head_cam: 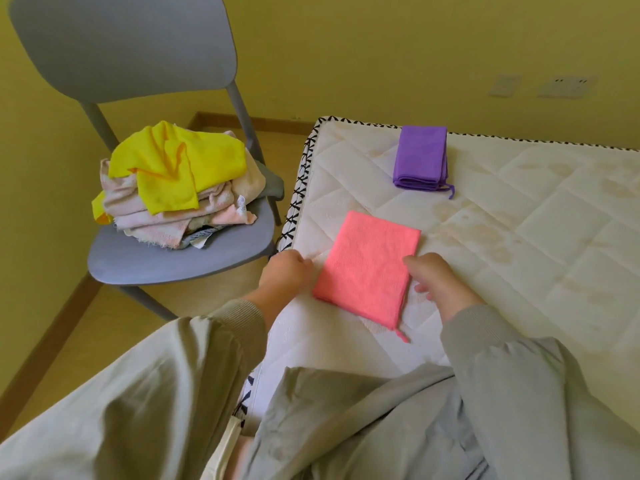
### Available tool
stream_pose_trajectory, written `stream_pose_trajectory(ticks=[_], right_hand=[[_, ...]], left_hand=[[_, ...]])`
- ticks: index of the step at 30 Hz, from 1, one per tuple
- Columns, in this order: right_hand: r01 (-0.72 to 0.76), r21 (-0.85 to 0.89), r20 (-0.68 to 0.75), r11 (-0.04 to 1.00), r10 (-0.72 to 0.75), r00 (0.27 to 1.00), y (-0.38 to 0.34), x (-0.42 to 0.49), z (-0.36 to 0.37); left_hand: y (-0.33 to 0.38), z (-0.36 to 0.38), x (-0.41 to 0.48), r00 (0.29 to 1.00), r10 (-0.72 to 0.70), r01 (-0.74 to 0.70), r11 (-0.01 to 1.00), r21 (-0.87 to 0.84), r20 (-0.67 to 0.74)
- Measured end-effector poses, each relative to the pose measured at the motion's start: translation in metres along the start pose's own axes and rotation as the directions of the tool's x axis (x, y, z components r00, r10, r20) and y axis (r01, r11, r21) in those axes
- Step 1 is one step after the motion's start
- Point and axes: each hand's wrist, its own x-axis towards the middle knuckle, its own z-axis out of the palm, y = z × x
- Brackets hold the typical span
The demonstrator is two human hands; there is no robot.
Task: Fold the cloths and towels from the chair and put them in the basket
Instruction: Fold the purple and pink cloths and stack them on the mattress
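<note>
A folded pink cloth (367, 268) lies flat on the white quilted mattress (519, 237), a small loop tag at its near corner. My left hand (285, 275) sits at the cloth's left edge with fingers loosely curled, holding nothing that I can see. My right hand (438, 282) rests at the cloth's right edge, relaxed fingers touching it. A folded purple cloth (420, 157) lies farther back on the mattress. On the grey chair (145, 261) to the left is a heap of pale pink towels (173, 209) with a crumpled yellow cloth (173, 161) on top.
The chair stands on a wooden floor (104, 327) in a yellow-walled corner, close to the mattress's left edge (298, 202), which has black cross-stitch trim. My grey sleeves and jacket fill the bottom of the view. Wall sockets (564, 86) sit at the far right.
</note>
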Motion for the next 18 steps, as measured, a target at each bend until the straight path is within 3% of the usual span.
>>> stream_pose_trajectory(ticks=[3,5,7,12,15,18], right_hand=[[-0.022,0.113,0.076,0.993,0.014,0.997,0.007,0.000,0.009],[-0.016,0.144,0.037,0.989,0.011,0.999,0.006,0.001,0.013],[-0.053,0.170,0.022,0.984,0.050,0.998,0.006,0.006,0.012],[-0.067,0.224,0.047,0.972,0.058,0.997,-0.002,0.013,0.011],[-0.011,0.201,0.149,0.980,-0.019,0.989,-0.006,0.012,0.017],[0.005,0.072,0.201,0.997,-0.020,0.979,-0.010,0.011,0.022]], left_hand=[[0.011,-0.001,0.017,0.997,0.027,-0.011,0.977,-0.213,0.069],[0.019,0.000,0.023,0.979,-0.001,0.083,0.917,-0.389,0.205],[0.025,0.002,0.025,0.952,-0.014,0.154,0.885,-0.440,0.305],[0.021,0.000,0.023,0.891,-0.055,0.251,0.887,-0.387,0.451],[0.000,-0.015,0.023,0.792,-0.113,0.270,0.946,-0.178,0.600],[-0.012,-0.024,0.022,0.804,-0.163,0.295,0.945,-0.145,0.572]])
